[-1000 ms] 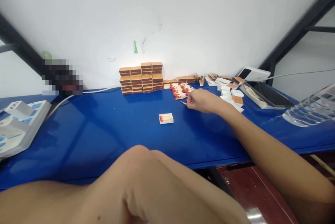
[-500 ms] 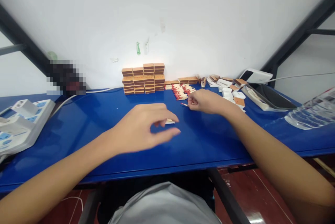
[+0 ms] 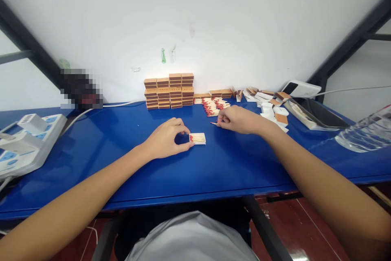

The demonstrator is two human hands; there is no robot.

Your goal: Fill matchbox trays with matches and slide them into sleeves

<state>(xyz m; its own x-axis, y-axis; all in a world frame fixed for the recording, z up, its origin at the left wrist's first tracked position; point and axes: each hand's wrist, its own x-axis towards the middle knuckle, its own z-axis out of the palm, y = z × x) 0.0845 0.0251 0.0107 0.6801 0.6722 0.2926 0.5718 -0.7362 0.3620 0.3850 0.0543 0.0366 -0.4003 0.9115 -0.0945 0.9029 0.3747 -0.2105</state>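
Observation:
A small white matchbox tray lies on the blue table with red-headed matches in it. My left hand has its thumb and index finger closed about the tray's left end. Farther back and to the right, my right hand is closed in a pinch on a few matches, their red tips poking out to the left. Just behind those fingers a heap of loose matches lies on the table, partly covered by the hand.
Stacked matchboxes stand against the wall, and more boxes lie in a row beside them. Loose box parts are heaped at the right, near a white device and a clear plastic bottle. A power strip sits at the left.
My left hand has moved from above the matchbox tray to its left end, taking hold of it and uncovering the tray. My right hand stays near the match heap, still pinching matches.

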